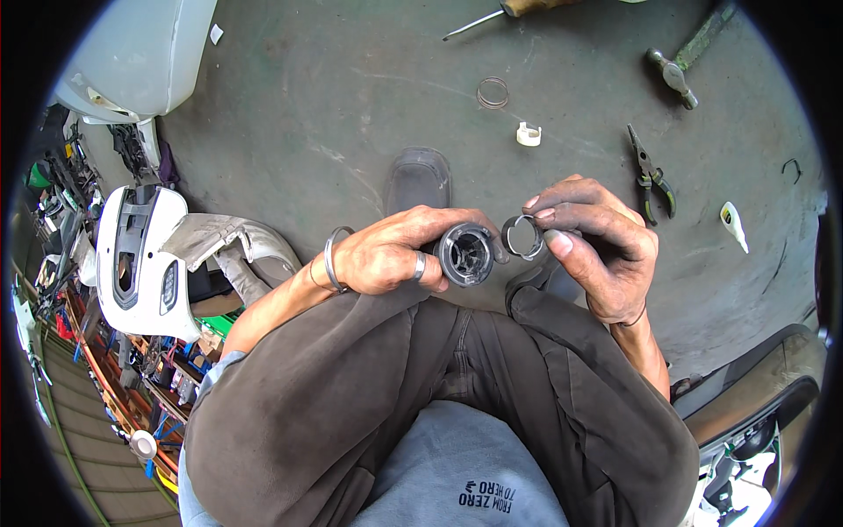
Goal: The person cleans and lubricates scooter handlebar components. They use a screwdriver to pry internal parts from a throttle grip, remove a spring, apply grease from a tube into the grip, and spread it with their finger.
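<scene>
My left hand (391, 250) grips a round black plastic part (465, 276), its hollow, ribbed end facing up toward me. Just to its right, my right hand (606, 250) pinches a shiny metal ring (531, 249) between thumb and fingertips. Both hands are above my knees. Beyond them on the floor lie a thin wire coil (493, 93), a small white plastic clip (529, 134), needle-nose pliers (653, 176) and a small white tube (733, 227).
A screwdriver (475, 25) and a hammer (674, 77) lie farther off. Car bumpers (140, 263) and a translucent container (132, 53) fill the left, before crowded shelving (149, 400). A dark panel (773, 369) stands at the right. My shoe (417, 171) rests on the floor ahead.
</scene>
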A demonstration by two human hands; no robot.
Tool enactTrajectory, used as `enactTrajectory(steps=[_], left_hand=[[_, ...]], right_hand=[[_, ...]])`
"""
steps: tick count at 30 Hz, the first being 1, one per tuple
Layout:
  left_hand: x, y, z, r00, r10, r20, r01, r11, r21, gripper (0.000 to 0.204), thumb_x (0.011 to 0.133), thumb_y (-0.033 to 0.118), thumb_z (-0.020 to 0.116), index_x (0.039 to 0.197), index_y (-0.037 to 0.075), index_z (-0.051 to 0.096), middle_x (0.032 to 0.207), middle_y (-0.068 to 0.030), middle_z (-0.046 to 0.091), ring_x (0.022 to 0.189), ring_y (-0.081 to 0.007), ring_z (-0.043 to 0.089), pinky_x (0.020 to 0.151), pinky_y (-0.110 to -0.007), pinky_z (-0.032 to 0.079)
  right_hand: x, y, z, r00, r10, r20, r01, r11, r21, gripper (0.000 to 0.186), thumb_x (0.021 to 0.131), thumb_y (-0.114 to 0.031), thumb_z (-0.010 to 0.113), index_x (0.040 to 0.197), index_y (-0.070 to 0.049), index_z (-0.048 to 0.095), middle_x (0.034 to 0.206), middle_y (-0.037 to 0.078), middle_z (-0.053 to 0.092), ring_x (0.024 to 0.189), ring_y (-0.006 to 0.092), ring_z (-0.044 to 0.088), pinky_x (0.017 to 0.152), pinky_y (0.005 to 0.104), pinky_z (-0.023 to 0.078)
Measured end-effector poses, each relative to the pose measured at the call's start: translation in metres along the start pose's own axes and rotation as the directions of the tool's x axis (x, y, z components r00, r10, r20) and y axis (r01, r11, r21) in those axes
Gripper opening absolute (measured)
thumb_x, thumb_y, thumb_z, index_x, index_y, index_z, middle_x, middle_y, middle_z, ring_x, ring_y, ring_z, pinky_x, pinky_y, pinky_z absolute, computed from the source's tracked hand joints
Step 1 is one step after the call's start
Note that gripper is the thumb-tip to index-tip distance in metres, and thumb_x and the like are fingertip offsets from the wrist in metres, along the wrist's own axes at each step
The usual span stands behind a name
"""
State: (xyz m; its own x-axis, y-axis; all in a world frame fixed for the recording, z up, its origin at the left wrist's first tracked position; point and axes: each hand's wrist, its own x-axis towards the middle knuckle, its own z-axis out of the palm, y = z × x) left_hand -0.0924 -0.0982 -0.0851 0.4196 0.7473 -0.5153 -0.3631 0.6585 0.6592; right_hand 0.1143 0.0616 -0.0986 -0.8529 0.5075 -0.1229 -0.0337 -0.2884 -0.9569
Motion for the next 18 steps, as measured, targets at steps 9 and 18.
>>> enactTrajectory(steps=[9,18], left_hand=[[-0.001,0.007,-0.006,0.987,0.075,0.139,-0.067,0.996,-0.061,0.066,0.078,0.042,0.066,0.122,-0.006,0.056,0.102,-0.0129,0.064,0.090,-0.0203,0.064,0.081,-0.035,0.049],[0.001,-0.006,-0.002,0.975,0.190,0.114,-0.136,0.920,-0.366,0.061,0.075,0.032,0.071,0.121,-0.005,0.057,0.107,-0.0132,0.065,0.099,-0.0224,0.064,0.088,-0.036,0.049]], right_hand=[[0.001,-0.004,0.004,1.000,-0.016,0.011,0.016,1.000,0.004,0.017,0.080,0.003,0.071,0.097,0.005,0.073,0.097,0.019,0.071,0.089,0.0275,0.070,0.076,0.0359,0.056],[0.002,-0.007,0.001,0.999,-0.046,-0.006,0.046,0.999,0.013,0.017,0.081,0.003,0.071,0.097,0.005,0.073,0.097,0.019,0.071,0.088,0.0280,0.070,0.075,0.0362,0.056]])
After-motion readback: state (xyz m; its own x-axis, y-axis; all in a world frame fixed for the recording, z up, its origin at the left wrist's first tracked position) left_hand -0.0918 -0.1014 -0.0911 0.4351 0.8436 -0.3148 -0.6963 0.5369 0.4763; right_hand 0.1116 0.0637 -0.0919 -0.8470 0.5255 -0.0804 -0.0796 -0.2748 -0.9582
